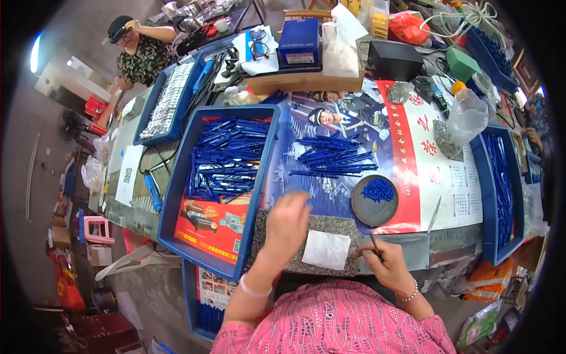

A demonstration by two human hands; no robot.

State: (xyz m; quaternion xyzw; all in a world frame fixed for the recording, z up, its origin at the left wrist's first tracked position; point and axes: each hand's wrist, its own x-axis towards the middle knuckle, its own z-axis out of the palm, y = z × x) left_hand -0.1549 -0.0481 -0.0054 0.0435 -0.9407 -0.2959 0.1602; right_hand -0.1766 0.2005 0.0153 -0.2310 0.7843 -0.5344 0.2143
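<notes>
My left hand [286, 225] is over the left part of a speckled stone slab [265, 236], beside a blue tray. Motion smears its fingers, so whatever they hold, if anything, is unclear. Closed at the slab's right end, my right hand [383, 261] grips a thin dark rod-like tool [372, 239] pointing up toward a round grey dish. Small blue bead-like pieces [378, 189] lie in that dish [372, 218]. A folded white cloth [326, 250] rests on the slab between my hands. Beyond, a loose pile of slim shiny blue strips [336, 154] lies on a printed poster [407, 200].
The blue tray [170, 218] at left holds many blue strips. Another blue tray [501, 251] with strips stands at right. Pointed metal tweezers [434, 212] lie right of the dish. Cardboard and blue boxes [299, 44] stand at the back. A person [144, 56] is at far left.
</notes>
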